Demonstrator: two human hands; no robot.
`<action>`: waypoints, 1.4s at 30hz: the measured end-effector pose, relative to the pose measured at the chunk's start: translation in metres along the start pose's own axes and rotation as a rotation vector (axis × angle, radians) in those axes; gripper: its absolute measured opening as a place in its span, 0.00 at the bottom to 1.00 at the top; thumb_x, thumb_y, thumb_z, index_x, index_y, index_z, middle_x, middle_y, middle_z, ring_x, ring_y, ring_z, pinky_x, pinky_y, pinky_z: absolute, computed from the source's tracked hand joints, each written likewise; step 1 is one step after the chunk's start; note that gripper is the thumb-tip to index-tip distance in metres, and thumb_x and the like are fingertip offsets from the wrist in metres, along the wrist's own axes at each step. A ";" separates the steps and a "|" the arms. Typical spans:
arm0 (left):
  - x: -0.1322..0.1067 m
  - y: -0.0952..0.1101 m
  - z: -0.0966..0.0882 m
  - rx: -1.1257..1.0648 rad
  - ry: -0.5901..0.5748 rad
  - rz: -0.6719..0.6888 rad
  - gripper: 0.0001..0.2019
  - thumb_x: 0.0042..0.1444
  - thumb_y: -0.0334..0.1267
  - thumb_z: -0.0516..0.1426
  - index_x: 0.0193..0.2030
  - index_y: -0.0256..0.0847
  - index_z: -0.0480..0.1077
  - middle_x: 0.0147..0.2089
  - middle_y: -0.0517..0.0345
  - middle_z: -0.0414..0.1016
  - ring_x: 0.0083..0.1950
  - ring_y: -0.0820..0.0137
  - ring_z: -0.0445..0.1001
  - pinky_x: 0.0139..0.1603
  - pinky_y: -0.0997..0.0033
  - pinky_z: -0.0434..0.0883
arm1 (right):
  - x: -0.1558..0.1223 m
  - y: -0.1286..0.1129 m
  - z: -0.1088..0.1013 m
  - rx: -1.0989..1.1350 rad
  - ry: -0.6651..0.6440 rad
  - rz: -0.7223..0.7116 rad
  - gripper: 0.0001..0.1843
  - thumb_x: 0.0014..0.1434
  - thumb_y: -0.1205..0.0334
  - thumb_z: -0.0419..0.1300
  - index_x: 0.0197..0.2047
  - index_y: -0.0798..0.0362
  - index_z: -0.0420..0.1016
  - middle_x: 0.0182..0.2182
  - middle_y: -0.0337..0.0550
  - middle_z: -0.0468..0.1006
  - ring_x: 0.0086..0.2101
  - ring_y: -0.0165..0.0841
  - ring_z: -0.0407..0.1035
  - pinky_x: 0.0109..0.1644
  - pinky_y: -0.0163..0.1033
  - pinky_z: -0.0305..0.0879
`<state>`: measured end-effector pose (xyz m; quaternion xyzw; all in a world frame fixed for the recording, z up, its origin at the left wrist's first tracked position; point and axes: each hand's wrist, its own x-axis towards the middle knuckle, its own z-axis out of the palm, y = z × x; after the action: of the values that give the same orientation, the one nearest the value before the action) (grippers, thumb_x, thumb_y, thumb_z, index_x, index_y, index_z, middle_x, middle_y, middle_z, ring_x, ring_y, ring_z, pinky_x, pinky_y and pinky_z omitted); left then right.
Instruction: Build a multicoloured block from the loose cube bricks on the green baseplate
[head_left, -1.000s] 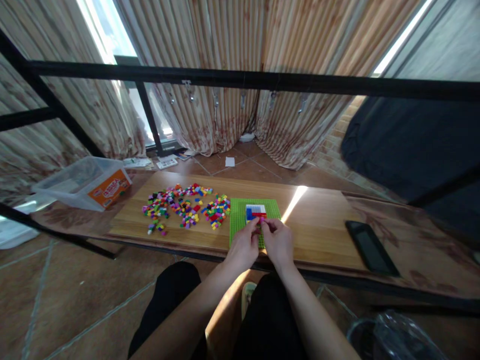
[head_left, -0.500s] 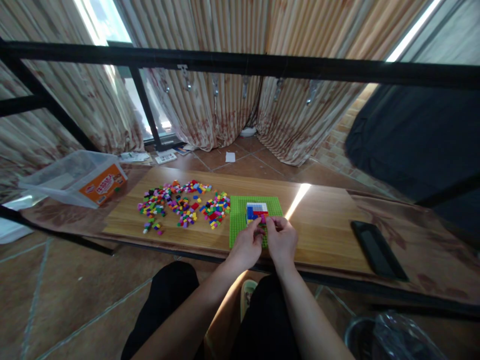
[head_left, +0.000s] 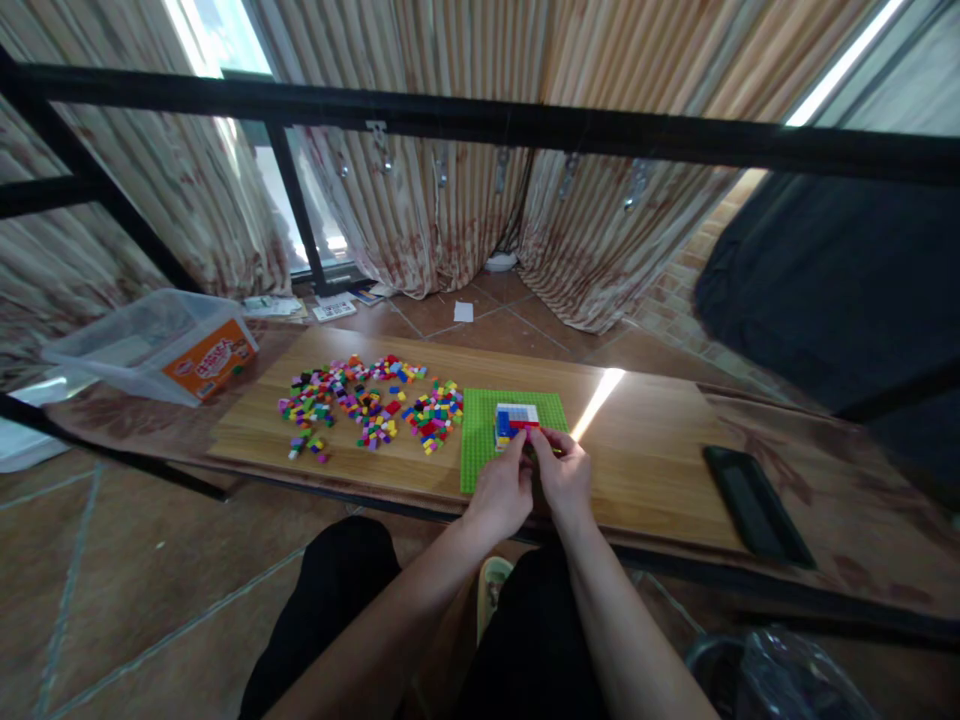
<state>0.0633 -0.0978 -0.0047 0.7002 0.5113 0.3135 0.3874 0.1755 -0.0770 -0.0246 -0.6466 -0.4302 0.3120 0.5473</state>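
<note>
A green baseplate (head_left: pixel 480 440) lies on a wooden board (head_left: pixel 645 460). On it stands a small block of white, blue and red bricks (head_left: pixel 516 417). My left hand (head_left: pixel 502 490) and my right hand (head_left: pixel 564 475) meet at the near edge of that block, fingers pinched together on it. What the fingertips hold is too small to make out. A heap of loose coloured bricks (head_left: pixel 367 400) lies left of the baseplate.
A clear plastic tub with an orange label (head_left: pixel 154 345) stands at the far left. A black phone (head_left: pixel 757 505) lies on the right of the table. A black metal bar (head_left: pixel 480 120) crosses above. Curtains hang behind. A plastic-lined bin (head_left: pixel 780 675) is at lower right.
Both hands have moved slightly forward, closer to the brick block. The camera has shifted a little.
</note>
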 end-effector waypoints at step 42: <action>-0.008 -0.060 -0.104 0.603 0.308 -0.261 0.14 0.62 0.40 0.52 0.51 0.42 0.71 0.52 0.49 0.73 0.49 0.61 0.76 0.49 0.64 0.71 | -0.018 -0.003 0.001 -0.411 -0.005 -0.072 0.31 0.56 0.34 0.52 0.38 0.55 0.79 0.33 0.51 0.81 0.31 0.40 0.73 0.34 0.41 0.63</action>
<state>-0.0545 -0.0717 -0.0045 0.6564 0.7182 0.1983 0.1185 0.1658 -0.0929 -0.0228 -0.7280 -0.5091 0.1995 0.4134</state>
